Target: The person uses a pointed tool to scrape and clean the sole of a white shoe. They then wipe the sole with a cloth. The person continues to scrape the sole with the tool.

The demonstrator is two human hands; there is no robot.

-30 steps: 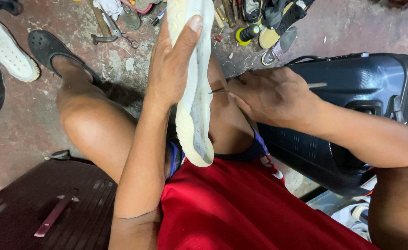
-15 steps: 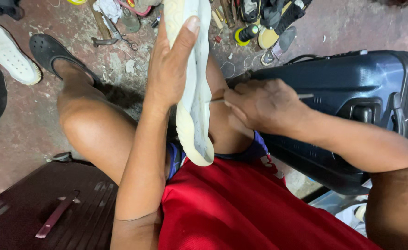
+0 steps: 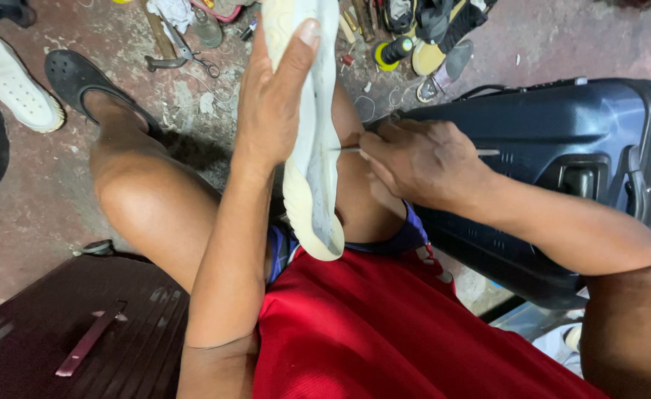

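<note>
- The left hand (image 3: 274,103) lies flat along the pale, whitish rubber-soled shoe (image 3: 312,148), fingers pressed together and thumb up near the top. It pushes on the shoe so the shoe does not wobble.
- The shoe stands on its edge between the person's knees, sole side facing right, with its near end resting by the red shirt (image 3: 384,332). Held like this, its side is easy to get at.
- The right hand (image 3: 421,162) is bunched up and pinches a thin metal needle-like tool (image 3: 349,149). The tool lies level, and its tip touches the right side of the shoe, in the middle. The back end of the tool sticks out past the hand to the right.
- The right arm rests over the dark blue hard plastic suitcase (image 3: 562,148) on the right, which looks like it keeps the hand steady.
- A dark brown suitcase (image 3: 82,332) lies near on the left.
- The left foot wears a black rubber clog (image 3: 74,74) on the stained concrete floor (image 3: 37,199).
- Far off, tools lie within reach: metal pliers (image 3: 174,52) and a black and yellow spool (image 3: 392,53).
- A white shoe (image 3: 8,81) lies far left.
</note>
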